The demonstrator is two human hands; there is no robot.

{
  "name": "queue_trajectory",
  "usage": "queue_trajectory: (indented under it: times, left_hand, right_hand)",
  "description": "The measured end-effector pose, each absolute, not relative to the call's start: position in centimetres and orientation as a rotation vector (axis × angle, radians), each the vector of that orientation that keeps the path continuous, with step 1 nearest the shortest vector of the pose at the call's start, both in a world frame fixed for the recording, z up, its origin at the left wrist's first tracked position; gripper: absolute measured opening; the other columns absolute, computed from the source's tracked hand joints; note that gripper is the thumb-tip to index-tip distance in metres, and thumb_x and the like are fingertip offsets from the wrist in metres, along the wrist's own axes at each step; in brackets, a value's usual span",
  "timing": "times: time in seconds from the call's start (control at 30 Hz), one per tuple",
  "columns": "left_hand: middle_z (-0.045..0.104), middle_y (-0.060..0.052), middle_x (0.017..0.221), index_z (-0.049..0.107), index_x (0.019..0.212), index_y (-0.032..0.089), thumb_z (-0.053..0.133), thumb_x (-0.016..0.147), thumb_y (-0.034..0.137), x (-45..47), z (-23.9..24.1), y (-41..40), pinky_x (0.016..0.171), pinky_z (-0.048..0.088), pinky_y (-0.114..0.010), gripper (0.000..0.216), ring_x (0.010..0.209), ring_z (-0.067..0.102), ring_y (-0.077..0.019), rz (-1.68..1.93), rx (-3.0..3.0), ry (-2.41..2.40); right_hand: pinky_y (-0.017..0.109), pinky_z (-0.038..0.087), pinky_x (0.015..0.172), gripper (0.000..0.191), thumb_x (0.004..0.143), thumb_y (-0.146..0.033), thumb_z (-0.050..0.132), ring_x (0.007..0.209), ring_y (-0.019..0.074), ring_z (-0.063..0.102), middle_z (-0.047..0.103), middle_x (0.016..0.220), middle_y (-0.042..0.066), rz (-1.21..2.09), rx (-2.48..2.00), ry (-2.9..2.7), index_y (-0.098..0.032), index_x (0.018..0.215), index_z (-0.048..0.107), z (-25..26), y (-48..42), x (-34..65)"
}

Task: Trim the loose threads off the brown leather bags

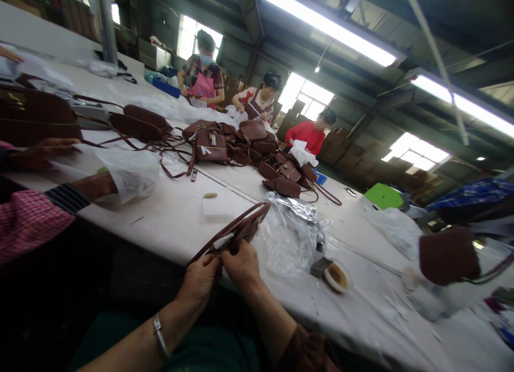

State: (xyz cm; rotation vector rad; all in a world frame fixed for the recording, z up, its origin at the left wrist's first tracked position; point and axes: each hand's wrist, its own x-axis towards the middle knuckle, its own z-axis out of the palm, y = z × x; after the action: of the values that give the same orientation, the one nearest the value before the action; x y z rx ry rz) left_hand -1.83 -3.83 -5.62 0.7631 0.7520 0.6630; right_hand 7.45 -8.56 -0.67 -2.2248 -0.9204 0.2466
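Observation:
A brown handbag (249, 226) with a long strap and a small white tag (223, 241) is tilted over the table's front edge. My left hand (199, 281) has its fingers closed on the bag's near end by the strap. Right beside it, my right hand (242, 260) grips the same bag near its zipper side, fingers bent round it. The exact spot under the fingertips is hidden. Touching the bag's far side is a heap of clear plastic bags (285, 238).
Piled brown handbags (212, 146) cover the table's middle. A tape roll (336, 275) lies at right near another brown bag (448, 255). At left, a co-worker's checked sleeve (32, 222) and hands reach over a white plastic bag (132, 171). Several people stand across the table.

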Motion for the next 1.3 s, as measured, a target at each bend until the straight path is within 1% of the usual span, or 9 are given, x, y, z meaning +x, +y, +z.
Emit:
queue_trajectory:
  times: [0.13,0.23,0.37,0.47,0.6,0.7,0.8,1.03,1.3]
  left_hand:
    - [0.055,0.003,0.053,0.07,0.072,0.011,0.081,0.059,0.038,-1.8,-5.7,-3.9,0.046,0.034,-0.019,0.031,0.048,0.045,-0.0078,0.66,0.75,0.761]
    - [0.053,0.004,0.052,0.069,0.067,0.012,0.082,0.057,0.038,-2.1,-4.6,-3.8,0.043,0.033,-0.018,0.031,0.046,0.044,-0.0066,0.625,0.721,0.758]
    - [0.061,0.0,0.062,0.07,0.07,0.011,0.083,0.055,0.035,-2.6,-2.9,-3.3,0.043,0.038,-0.017,0.032,0.046,0.047,-0.0052,0.552,0.673,0.754]
    - [0.059,0.0,0.061,0.068,0.067,0.011,0.082,0.057,0.029,-2.7,-2.3,-3.0,0.041,0.039,-0.015,0.025,0.045,0.046,-0.0042,0.498,0.626,0.749]
    - [0.055,0.002,0.057,0.066,0.063,0.012,0.077,0.062,0.018,-2.7,-2.2,-2.6,0.039,0.041,-0.015,0.013,0.041,0.044,-0.0031,0.427,0.558,0.779]
    - [0.054,0.002,0.056,0.066,0.063,0.011,0.072,0.067,0.013,-2.7,-1.9,-2.4,0.037,0.04,-0.014,0.008,0.039,0.044,-0.0022,0.369,0.522,0.807]
    - [0.054,0.002,0.056,0.064,0.064,0.012,0.069,0.071,0.011,-2.7,-1.5,-2.4,0.035,0.04,-0.013,0.009,0.037,0.044,-0.0017,0.317,0.49,0.838]
    - [0.053,0.003,0.058,0.062,0.071,0.015,0.065,0.077,0.011,-2.6,-0.9,-2.7,0.033,0.04,-0.011,0.008,0.035,0.046,-0.0018,0.232,0.44,0.896]
    - [0.053,0.003,0.057,0.06,0.071,0.015,0.062,0.081,0.011,-2.5,-0.8,-2.7,0.032,0.04,-0.01,0.011,0.035,0.047,-0.0022,0.23,0.452,0.935]
  right_hand:
    - [0.03,0.043,0.067,0.02,0.074,-0.029,0.063,0.078,0.0233,0.064,0.072,0.083,0.008,0.22,-2.292,-0.964,-0.018,0.09,0.069,-0.3,-8.5,7.5]
    - [0.028,0.043,0.063,0.015,0.074,-0.03,0.064,0.071,0.0202,0.063,0.071,0.076,0.005,0.298,-2.193,-0.985,-0.018,0.082,0.068,-0.1,-9.0,7.9]
    - [0.024,0.045,0.059,0.01,0.075,-0.022,0.059,0.064,0.0161,0.061,0.068,0.067,0.002,0.452,-1.961,-0.963,-0.017,0.071,0.067,-0.7,-10.0,8.7]
    - [0.023,0.047,0.059,0.013,0.073,-0.019,0.056,0.062,0.0156,0.062,0.068,0.065,0.002,0.562,-1.851,-0.881,-0.016,0.071,0.068,-1.3,-10.4,9.0]
    - [0.024,0.048,0.061,0.013,0.071,-0.019,0.058,0.065,0.0167,0.064,0.07,0.069,0.002,0.512,-1.846,-0.802,-0.016,0.076,0.069,-1.6,-10.5,8.9]
    - [0.024,0.046,0.059,0.01,0.07,-0.021,0.059,0.064,0.0165,0.063,0.07,0.067,0.002,0.473,-1.888,-0.797,-0.016,0.072,0.068,-1.8,-10.6,8.7]
    - [0.023,0.043,0.054,0.009,0.069,-0.022,0.061,0.058,0.0151,0.06,0.067,0.062,0.001,0.546,-1.884,-0.698,-0.016,0.067,0.067,-2.5,-10.6,8.4]
    - [0.02,0.036,0.044,0.009,0.066,-0.022,0.064,0.041,0.0084,0.045,0.055,0.048,-0.003,0.737,-1.644,-0.341,-0.016,0.06,0.06,-4.2,-9.8,7.2]
    - [0.021,0.033,0.043,0.015,0.066,-0.021,0.066,0.041,0.0082,0.043,0.051,0.045,-0.005,0.76,-1.679,-0.308,-0.016,0.057,0.057,-5.0,-8.7,7.3]
